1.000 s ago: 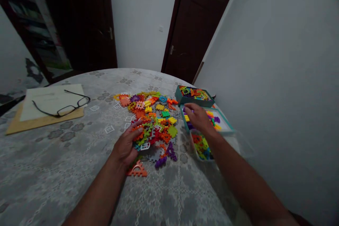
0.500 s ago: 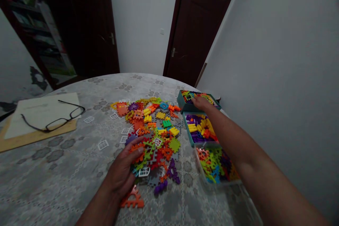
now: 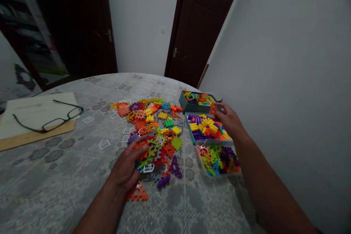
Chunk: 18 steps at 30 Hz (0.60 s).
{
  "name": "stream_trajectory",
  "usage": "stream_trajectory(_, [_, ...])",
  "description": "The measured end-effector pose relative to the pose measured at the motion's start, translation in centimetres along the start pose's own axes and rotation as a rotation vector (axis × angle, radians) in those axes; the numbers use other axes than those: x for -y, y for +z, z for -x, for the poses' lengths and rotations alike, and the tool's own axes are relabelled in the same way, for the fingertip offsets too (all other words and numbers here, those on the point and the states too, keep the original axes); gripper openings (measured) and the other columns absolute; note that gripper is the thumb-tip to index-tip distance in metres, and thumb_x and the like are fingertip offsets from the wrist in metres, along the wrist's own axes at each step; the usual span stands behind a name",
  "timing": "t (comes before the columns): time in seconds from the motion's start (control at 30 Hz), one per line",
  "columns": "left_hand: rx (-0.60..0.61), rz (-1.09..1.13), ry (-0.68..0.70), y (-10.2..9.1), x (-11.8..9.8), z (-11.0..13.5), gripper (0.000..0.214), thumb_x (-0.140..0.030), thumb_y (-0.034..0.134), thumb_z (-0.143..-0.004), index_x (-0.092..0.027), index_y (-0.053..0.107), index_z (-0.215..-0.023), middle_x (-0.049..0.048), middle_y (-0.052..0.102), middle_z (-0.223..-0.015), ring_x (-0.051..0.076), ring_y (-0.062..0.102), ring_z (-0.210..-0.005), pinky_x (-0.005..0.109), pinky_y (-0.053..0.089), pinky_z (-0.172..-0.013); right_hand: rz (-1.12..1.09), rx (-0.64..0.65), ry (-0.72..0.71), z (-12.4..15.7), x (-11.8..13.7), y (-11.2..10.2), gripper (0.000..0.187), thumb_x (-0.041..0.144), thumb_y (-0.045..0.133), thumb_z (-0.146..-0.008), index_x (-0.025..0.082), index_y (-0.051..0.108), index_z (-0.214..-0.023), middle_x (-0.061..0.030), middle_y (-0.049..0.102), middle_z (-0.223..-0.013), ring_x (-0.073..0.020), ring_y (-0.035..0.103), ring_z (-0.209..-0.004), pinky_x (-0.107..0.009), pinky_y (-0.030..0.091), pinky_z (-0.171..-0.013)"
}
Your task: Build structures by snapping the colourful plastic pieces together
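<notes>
Right hand [image 3: 229,119]: thumb and forefinger are pinching shut on one small orange piece [image 3: 213,109], with the other fingers curling loosely. I'm holding the piece in the right-centre of the frame, above the seam between the far teal box [image 3: 189,108] and the middle tray [image 3: 189,127], off the table. It's too small to call a long axis.

Left hand [image 3: 128,164]: palm down and half open, fingers draping over the near edge of the cluster of joined pieces [image 3: 153,151] at lower centre. The thumb is lying on top. I can't tell if it's actually gripping.

Key relation: the orange piece is sitting up and to the right of the cluster, well apart from it, with the loose pile [image 3: 153,115] and the tray's left wall between them. The left hand is touching the cluster. The right hand is the nearer one to all the containers.

Counts:
- 2 hands, both mine
- 1 piece in the pinch
- 3 containers running in a line down the right: the teal box, the tray of yellow and purple sticks, and a clear tub [image 3: 216,176] nearest me, all holding pieces
- 1 orange triangle [image 3: 137,193] lying by my left wrist
- 1 purple triangle [image 3: 174,166] just right of the cluster
- several white window frames [image 3: 104,144] scattering left of the pile; not counting them

Further out, 1 pair of glasses [image 3: 48,119] is resting on a sheet of paper [image 3: 33,104] at left. The lace-covered table [image 3: 55,175] is carrying everything.
</notes>
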State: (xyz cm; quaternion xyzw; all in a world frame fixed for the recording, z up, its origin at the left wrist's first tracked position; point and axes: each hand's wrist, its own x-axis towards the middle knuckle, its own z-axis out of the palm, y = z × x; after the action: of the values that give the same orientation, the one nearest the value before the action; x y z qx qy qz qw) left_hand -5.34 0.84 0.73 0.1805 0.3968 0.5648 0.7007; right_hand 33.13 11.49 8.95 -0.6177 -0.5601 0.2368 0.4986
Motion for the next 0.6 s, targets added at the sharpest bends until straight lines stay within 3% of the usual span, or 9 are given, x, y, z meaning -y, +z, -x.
stream_trajectory(0.07, [0.014, -0.002, 0.011, 0.1, 0.0, 0.0, 0.062, -0.006, 0.08, -0.077, -0.016, 0.066, -0.137, 0.0157, 0.082, -0.105, 0.03, 0.082, -0.077, 0.048, 0.072, -0.071, -0.081, -0.059, 0.022, 4.8, -0.3, -1.7, 0.072, 0.041, 0.074, -0.084, 0.026, 0.06, -0.153, -0.0029, 0.078, -0.094, -0.0227, 0.078, -0.079, -0.04, 0.065, -0.081])
stream_trajectory(0.17, [0.017, 0.007, 0.032, 0.3, -0.1, 0.0, 0.059, -0.005, 0.08, -0.078, -0.017, 0.067, -0.135, 0.0138, 0.082, -0.101, 0.029, 0.082, -0.074, 0.046, 0.071, -0.068, -0.09, -0.166, 0.078, 10.8, -1.9, -3.4, 0.06, 0.047, 0.077, -0.084, 0.023, 0.071, -0.139, -0.0089, 0.08, -0.109, -0.026, 0.079, -0.089, -0.042, 0.065, -0.086])
stream_trajectory(0.27, [0.013, 0.048, 0.062, 0.2, -0.1, -0.2, 0.058, -0.005, 0.079, -0.079, -0.018, 0.069, -0.134, 0.0122, 0.082, -0.104, 0.029, 0.082, -0.076, 0.048, 0.072, -0.071, -0.083, -0.304, 0.113, 14.5, -3.8, -3.9, 0.049, 0.048, 0.075, -0.085, 0.021, 0.076, -0.126, -0.0109, 0.08, -0.117, -0.0289, 0.078, -0.102, -0.044, 0.063, -0.091])
stream_trajectory(0.4, [0.035, 0.129, 0.046, 0.0, -0.3, -0.7, 0.044, -0.005, 0.074, -0.085, -0.014, 0.073, -0.127, 0.0146, 0.083, -0.111, 0.028, 0.082, -0.08, 0.051, 0.072, -0.078, -0.046, -0.331, 0.092, 16.5, -5.1, -4.1, 0.041, 0.049, 0.071, -0.088, 0.02, 0.077, -0.116, -0.0099, 0.081, -0.113, -0.0279, 0.077, -0.102, -0.042, 0.062, -0.092])
stream_trajectory(0.6, [0.003, 0.185, -0.021, 0.2, -1.0, -0.6, 0.039, -0.01, 0.064, -0.096, -0.015, 0.073, -0.133, 0.0174, 0.081, -0.122, 0.032, 0.083, -0.095, 0.054, 0.07, -0.085, 0.287, -0.234, -0.044, 17.5, -3.9, -4.1, 0.036, 0.045, 0.06, -0.097, 0.02, 0.079, -0.115, -0.01, 0.082, -0.112, -0.0276, 0.075, -0.101, -0.042, 0.057, -0.096])
